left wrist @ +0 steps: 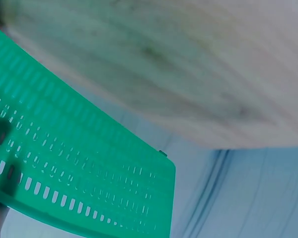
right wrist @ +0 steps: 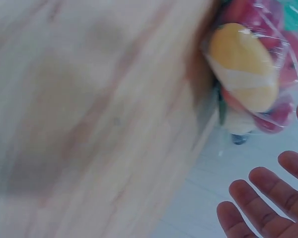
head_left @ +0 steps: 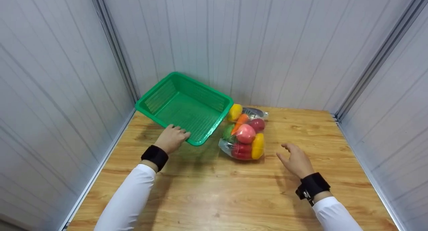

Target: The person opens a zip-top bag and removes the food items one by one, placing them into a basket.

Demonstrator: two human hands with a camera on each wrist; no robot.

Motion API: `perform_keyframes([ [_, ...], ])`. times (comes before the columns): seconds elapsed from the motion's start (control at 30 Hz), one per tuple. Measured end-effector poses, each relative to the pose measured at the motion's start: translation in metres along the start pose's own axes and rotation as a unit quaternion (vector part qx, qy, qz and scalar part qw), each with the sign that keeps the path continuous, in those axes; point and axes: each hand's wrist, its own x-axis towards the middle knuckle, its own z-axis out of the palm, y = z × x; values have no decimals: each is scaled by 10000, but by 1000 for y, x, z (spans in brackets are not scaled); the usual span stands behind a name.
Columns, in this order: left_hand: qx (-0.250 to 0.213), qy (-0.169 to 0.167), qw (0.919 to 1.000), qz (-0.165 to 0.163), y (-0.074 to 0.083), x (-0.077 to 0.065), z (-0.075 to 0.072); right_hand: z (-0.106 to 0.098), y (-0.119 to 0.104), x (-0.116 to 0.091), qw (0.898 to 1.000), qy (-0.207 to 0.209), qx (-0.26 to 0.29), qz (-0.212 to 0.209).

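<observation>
My left hand point(head_left: 172, 138) grips the near rim of a green plastic basket point(head_left: 189, 107). The basket tilts, its inside facing me, and its near side looks raised over the table. In the left wrist view, dark finger shapes show through the slotted wall of the basket point(left wrist: 89, 163). To the right of the basket lies a clear bag of fruit and vegetables point(head_left: 245, 134), with red, pink, yellow, orange and green pieces. My right hand point(head_left: 296, 160) hovers to the right of the bag, holding nothing. Its fingers are spread in the right wrist view, apart from the bag point(right wrist: 246, 69).
The wooden table point(head_left: 214, 197) fills the corner between pale panel walls point(head_left: 284, 50). Metal strips point(head_left: 115, 43) run up the wall corners. Behind the basket and the bag, the back wall stands close.
</observation>
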Motion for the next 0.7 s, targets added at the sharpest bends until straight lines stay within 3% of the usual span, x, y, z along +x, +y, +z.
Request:
perform_keyframes([
  [0.17,362,538,9972,377,5,17,-18,-22,-22,13,9967,323,735,79],
  [0.4,570,931,9884,1053,30,53,-40,-57,-56,36,9800,568,1908,43],
  [0.53,717,889,9813,1550,50,68,-47,-81,-67,43,9746,-9,2237,40],
  [0.7,860,879,9702,2089,74,78,-52,-100,-66,46,9743,-897,2063,73],
])
